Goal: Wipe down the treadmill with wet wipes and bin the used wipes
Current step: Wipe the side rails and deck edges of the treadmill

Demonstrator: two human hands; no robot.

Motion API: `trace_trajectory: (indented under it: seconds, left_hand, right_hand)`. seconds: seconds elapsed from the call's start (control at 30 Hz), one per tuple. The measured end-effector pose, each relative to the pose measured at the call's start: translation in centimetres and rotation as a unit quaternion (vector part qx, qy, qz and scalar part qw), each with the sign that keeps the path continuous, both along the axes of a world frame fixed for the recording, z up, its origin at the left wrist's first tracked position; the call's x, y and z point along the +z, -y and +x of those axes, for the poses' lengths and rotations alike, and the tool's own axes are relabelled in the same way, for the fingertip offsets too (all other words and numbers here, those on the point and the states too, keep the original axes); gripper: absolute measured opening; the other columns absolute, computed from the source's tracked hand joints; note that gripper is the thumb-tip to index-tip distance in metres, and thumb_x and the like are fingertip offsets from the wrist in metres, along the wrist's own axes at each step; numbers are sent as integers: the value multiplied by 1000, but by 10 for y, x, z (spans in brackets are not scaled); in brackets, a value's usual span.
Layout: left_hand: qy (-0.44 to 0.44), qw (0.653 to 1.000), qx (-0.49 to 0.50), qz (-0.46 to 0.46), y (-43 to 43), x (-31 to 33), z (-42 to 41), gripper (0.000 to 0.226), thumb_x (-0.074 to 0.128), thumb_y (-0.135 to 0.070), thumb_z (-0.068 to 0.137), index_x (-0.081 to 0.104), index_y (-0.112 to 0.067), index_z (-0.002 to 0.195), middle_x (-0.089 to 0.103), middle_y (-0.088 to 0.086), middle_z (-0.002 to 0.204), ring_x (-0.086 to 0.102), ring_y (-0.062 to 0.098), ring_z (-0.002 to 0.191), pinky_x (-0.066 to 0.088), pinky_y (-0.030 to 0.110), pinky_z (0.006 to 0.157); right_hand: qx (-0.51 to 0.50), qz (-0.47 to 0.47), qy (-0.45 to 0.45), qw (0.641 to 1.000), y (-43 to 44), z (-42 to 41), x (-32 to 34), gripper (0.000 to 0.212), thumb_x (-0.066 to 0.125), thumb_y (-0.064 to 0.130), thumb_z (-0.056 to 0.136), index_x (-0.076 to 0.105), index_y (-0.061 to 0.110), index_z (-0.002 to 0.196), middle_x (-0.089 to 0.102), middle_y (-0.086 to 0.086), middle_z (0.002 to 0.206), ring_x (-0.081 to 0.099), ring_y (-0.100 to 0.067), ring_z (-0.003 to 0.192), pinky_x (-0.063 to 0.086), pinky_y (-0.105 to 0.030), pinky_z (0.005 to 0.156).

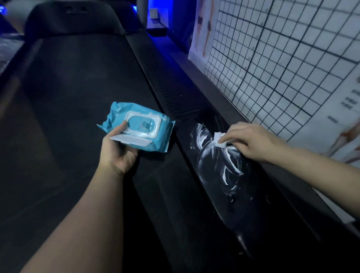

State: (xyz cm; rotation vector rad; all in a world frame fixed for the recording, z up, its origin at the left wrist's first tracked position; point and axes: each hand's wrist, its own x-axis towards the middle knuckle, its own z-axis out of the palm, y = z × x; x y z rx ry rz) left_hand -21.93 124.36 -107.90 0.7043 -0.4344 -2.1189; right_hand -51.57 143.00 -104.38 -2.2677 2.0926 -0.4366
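Head camera looks down on the black treadmill point(71, 99) filling the frame, with a gridded wall chart point(284, 51) at upper right. At centre, the left hand point(118, 152) grips a blue wet-wipe pack point(138, 127), lid flipped open, above the belt. Right of centre, the right hand point(250, 142) pinches a small white wipe point(219, 140) against the side rail point(248, 195) amid white streaks point(214, 157).
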Motion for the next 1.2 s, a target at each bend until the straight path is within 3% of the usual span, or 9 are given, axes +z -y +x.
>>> trace_trajectory:
  seconds: [0.13, 0.3, 0.43, 0.57, 0.73, 0.87, 0.93, 1.1, 1.2]
  left_hand:
    - [3, 1000, 29, 3, -13, 0, 0, 36, 59, -17, 104, 64, -5, 138, 74, 14, 130, 74, 27, 115, 58, 45, 103]
    - [-29, 997, 72, 18, -25, -14, 1, 41, 65, -16, 100, 64, -6, 140, 71, 14, 136, 69, 32, 126, 49, 52, 114]
    - [-14, 998, 67, 16, -22, -12, -1, 45, 64, -16, 100, 62, -8, 144, 72, 14, 134, 71, 30, 121, 55, 51, 103]
    - [-6, 998, 55, 22, -17, -6, -5, 36, 61, -15, 103, 64, -7, 138, 74, 13, 130, 74, 29, 116, 57, 48, 96]
    - [-13, 999, 45, 19, -12, -7, -5, 33, 59, -16, 104, 65, -7, 135, 74, 14, 128, 75, 29, 113, 55, 49, 100]
    - [-11, 999, 37, 12, -14, -7, -4, 37, 60, -16, 103, 64, -7, 138, 74, 14, 130, 74, 29, 117, 54, 49, 104]
    - [-10, 999, 33, 10, -15, -8, -4, 36, 60, -16, 103, 64, -7, 138, 74, 14, 130, 74, 29, 116, 54, 48, 104]
    - [-16, 999, 40, 6, -18, -10, -4, 38, 58, -16, 105, 61, -6, 142, 73, 15, 132, 73, 29, 119, 53, 48, 109]
    - [-10, 999, 43, 10, -20, -7, -4, 37, 58, -16, 105, 61, -5, 141, 73, 15, 132, 73, 29, 118, 54, 47, 105]
  right_hand:
    - [-45, 71, 69, 994, 7, 2, 33, 28, 64, 10, 94, 77, 32, 103, 65, 23, 91, 61, 3, 86, 45, -19, 76]
    - [-210, -109, 199, 951, 34, -10, 26, 30, 58, 12, 97, 76, 31, 111, 70, 13, 96, 60, -1, 81, 36, -10, 63]
    - [-169, -52, 128, 976, 57, -13, 10, 31, 59, 14, 98, 73, 30, 122, 70, 12, 119, 61, 0, 83, 34, 4, 74]
    - [-137, 29, 117, 983, 58, -15, -10, 37, 55, 13, 100, 69, 36, 126, 57, 19, 140, 57, -2, 126, 31, -11, 111]
    - [-88, -11, 164, 982, 27, -12, -11, 42, 58, 1, 96, 75, 32, 117, 64, 17, 131, 51, 28, 106, 36, -3, 103]
    - [-115, -2, 227, 967, 11, -10, -8, 42, 57, 4, 91, 79, 39, 98, 76, 16, 102, 69, 1, 76, 57, -24, 78]
    - [-136, -20, 251, 958, 13, -6, 3, 36, 57, 5, 91, 79, 34, 90, 75, 10, 84, 59, 2, 63, 46, -19, 66]
    - [-229, -115, 324, 910, 41, -11, 19, 27, 55, 4, 93, 77, 18, 100, 68, 13, 91, 56, 12, 61, 34, -2, 49]
    - [-276, -121, 336, 892, 59, -13, 17, 34, 56, 9, 89, 73, 28, 112, 67, 13, 108, 62, -3, 92, 44, -11, 71]
